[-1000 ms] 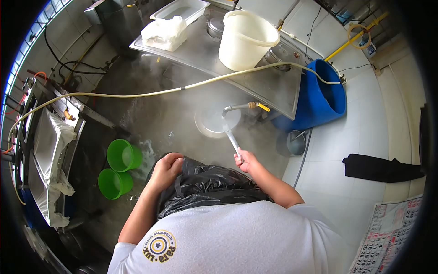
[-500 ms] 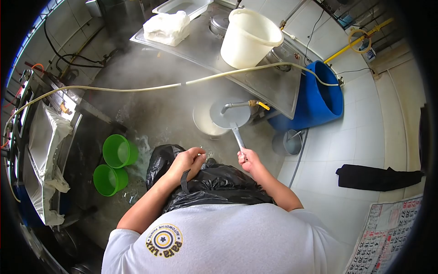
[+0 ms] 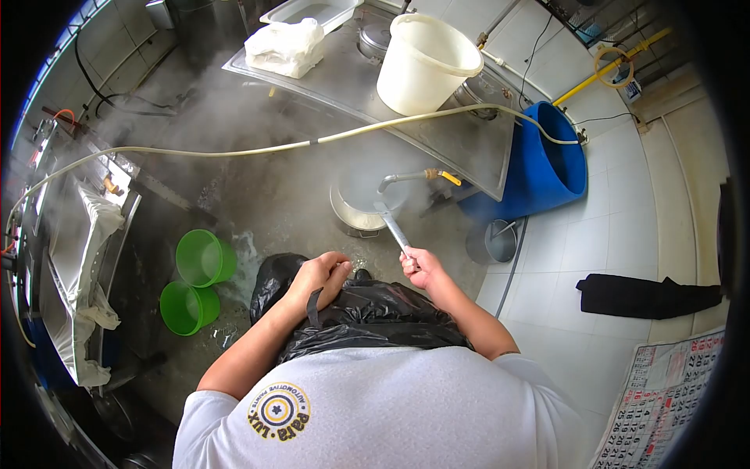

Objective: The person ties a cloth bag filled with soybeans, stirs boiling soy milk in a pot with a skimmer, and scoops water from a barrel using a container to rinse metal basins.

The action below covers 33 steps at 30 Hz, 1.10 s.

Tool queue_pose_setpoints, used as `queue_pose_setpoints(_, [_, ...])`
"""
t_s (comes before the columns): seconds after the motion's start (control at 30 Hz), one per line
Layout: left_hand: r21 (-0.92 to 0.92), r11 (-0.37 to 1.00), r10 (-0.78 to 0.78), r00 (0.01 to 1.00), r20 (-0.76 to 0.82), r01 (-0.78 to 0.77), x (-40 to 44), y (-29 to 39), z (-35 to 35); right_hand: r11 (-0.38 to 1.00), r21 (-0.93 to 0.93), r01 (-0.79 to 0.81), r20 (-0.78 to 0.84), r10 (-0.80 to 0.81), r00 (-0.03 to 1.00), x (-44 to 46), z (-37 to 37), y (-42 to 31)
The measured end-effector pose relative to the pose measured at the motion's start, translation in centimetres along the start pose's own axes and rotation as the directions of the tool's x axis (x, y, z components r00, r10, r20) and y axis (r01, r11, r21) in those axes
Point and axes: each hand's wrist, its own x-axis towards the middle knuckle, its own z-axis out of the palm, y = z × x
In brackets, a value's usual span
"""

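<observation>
at the far left, a white cloth (image 3: pixel 87 270) is draped over a metal frame (image 3: pixel 129 227). beside it, two green buckets (image 3: pixel 205 258) are set close together on the wet floor (image 3: pixel 258 211). overhead, a pale hose (image 3: pixel 234 152) is stretched across the view.

the left hand (image 3: pixel 322 277) is held with its fingers curled in front of the black plastic apron (image 3: pixel 375 313); whether anything is pinched by it cannot be told. a white bundle (image 3: pixel 285 47) is placed at the left end of the steel tabletop (image 3: pixel 344 90), with a white tray (image 3: pixel 308 12) just behind it.

below the front edge of the tabletop, a metal pot (image 3: pixel 345 213) is seen on the floor, its far side blurred by steam. the handle of a dipper (image 3: pixel 394 229) is gripped by the right hand (image 3: pixel 418 266), its fingers wrapped around the lower end; the dipper's head is partly veiled by steam above the pot, near the spout of a tap (image 3: pixel 391 180) fitted with a yellow lever.

farther right, a large white bucket (image 3: pixel 422 74) is stood on the tabletop. beside the tabletop, a blue barrel (image 3: pixel 547 184) is tilted, with a grey bucket (image 3: pixel 500 246) near it. a black cloth (image 3: pixel 648 295) and a printed calendar (image 3: pixel 664 399) are seen at the far right.
</observation>
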Motion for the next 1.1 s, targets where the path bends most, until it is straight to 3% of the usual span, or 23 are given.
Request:
queue_pose_setpoints(0.33, [0.004,1.000,0.022,0.999,-0.024,-0.022,-0.6,0.1,0.2,0.997,-0.047,-0.062,0.024,0.063,0.998,-1.2,0.4,1.0])
queue_pose_setpoints(0.53, [-0.004,1.000,0.011,1.000,-0.025,-0.011,-0.5,-0.3,0.5,0.998,-0.035,-0.045,-0.046,0.043,0.998,-1.2,-1.0,0.9])
queue_pose_setpoints(0.7, [0.008,0.997,0.079,0.996,-0.038,-0.079,-0.1,-1.0,0.9,0.999,-0.027,0.021,-0.130,-0.025,0.991,-1.3,-2.1,0.9])
queue_pose_setpoints(1.1, [0.007,0.998,0.062,0.998,0.024,-0.063,-0.2,-0.8,0.8,0.995,0.004,0.097,-0.147,-0.095,0.985,-1.6,-1.5,0.8])
